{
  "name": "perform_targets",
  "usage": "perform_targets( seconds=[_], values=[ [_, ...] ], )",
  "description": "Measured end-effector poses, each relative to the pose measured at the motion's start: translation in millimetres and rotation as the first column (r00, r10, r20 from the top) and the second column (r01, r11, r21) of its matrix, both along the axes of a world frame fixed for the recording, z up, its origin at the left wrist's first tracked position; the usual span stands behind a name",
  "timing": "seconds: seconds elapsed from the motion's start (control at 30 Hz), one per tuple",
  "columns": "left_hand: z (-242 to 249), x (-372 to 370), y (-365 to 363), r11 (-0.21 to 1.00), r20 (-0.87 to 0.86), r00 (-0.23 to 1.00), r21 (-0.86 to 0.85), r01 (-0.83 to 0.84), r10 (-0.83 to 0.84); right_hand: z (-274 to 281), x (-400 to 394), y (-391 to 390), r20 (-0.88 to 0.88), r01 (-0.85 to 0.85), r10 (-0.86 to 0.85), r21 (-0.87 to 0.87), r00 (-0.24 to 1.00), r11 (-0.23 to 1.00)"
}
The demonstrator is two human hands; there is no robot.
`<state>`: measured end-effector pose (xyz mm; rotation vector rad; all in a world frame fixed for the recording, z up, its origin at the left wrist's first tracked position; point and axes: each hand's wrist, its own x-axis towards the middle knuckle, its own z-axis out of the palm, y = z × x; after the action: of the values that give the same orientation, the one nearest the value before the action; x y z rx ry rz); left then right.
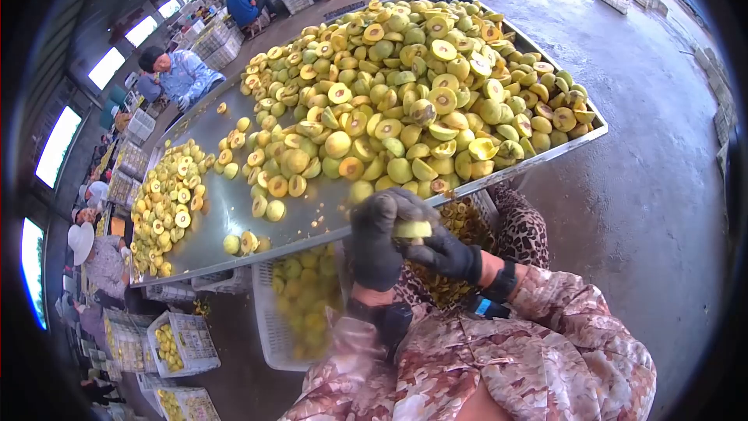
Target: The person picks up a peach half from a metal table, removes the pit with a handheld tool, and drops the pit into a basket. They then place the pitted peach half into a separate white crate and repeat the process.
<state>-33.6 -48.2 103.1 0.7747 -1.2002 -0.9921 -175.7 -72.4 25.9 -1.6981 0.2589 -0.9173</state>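
Note:
Both my hands wear dark gloves and meet just over the near edge of the metal table (234, 226). My left hand (377, 234) is closed, its fingers curled around a pale yellow-green peach piece (413, 229). My right hand (450, 256) is closed against the same piece from the right and below; whether it also grips a tool is hidden. Beyond them a large heap of halved peaches (389, 101) covers much of the table, many with brown pits or hollows showing. A smaller group of peach halves (167, 203) lies at the table's left end.
A white crate (269, 320) of peaches stands below the table's edge. Scraps (460, 226) fill a container by my patterned leg (522, 226). A co-worker in blue (191, 74) is across the table; others sit at left among stacked crates (183, 343). Wet floor (639, 171) extends right.

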Motion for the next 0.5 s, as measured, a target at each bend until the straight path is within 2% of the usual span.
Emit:
perform_targets(
  seconds=[0.07, 0.1, 0.17, 0.2, 0.23, 0.27, 0.3, 0.4, 0.43, 0.47, 0.5],
  values=[
    [-3, 3, -2, 0.996, 0.122, 0.99, -0.047, 0.071, -0.064, -2, -7, 2, 0.095, -0.119, 0.114, 0.041, 0.989, 0.992],
    [-1, -1, 4, 0.998, 0.095, 0.994, -0.013, 0.058, -0.057, -10, -12, 2, 0.059, -0.138, 0.132, 0.11, 0.989, 0.984],
    [-14, 1, 3, 0.982, 0.335, 0.94, -0.187, 0.006, 0.058, -30, -18, -2, -0.072, -0.206, 0.233, 0.271, 0.97, 0.94],
    [-13, -1, 7, 0.955, 0.407, 0.901, -0.294, -0.022, 0.146, -34, -14, 10, 0.115, -0.273, 0.249, 0.497, 0.962, 0.824],
    [-8, -3, 10, 0.913, 0.467, 0.853, -0.406, -0.026, 0.233, -32, -16, 13, 0.134, -0.321, 0.328, 0.712, 0.935, 0.625],
    [-8, -3, 12, 0.917, 0.458, 0.842, -0.386, -0.098, 0.283, -30, -16, 13, 0.108, -0.302, 0.329, 0.72, 0.938, 0.625],
    [-8, -1, 18, 0.948, 0.356, 0.898, -0.273, -0.165, 0.259, -28, -17, 16, 0.08, -0.28, 0.329, 0.732, 0.941, 0.622],
    [-13, 27, 38, 0.951, 0.028, 0.953, 0.067, -0.302, 0.3, -10, -19, 16, -0.047, -0.31, 0.355, 0.391, 0.934, 0.867],
    [-25, 47, 45, 0.945, -0.336, 0.889, 0.212, -0.25, 0.311, -6, -24, 21, -0.05, -0.251, 0.303, 0.444, 0.952, 0.86],
    [-27, 72, 57, 0.855, -0.168, 0.871, 0.346, -0.386, 0.462, -22, -26, 22, -0.149, -0.122, 0.201, 0.42, 0.968, 0.899],
    [-44, 107, 66, 0.811, 0.008, 0.886, 0.398, -0.429, 0.465, -37, -35, 23, -0.362, -0.004, 0.117, 0.297, 0.925, 0.955]
  ],
)
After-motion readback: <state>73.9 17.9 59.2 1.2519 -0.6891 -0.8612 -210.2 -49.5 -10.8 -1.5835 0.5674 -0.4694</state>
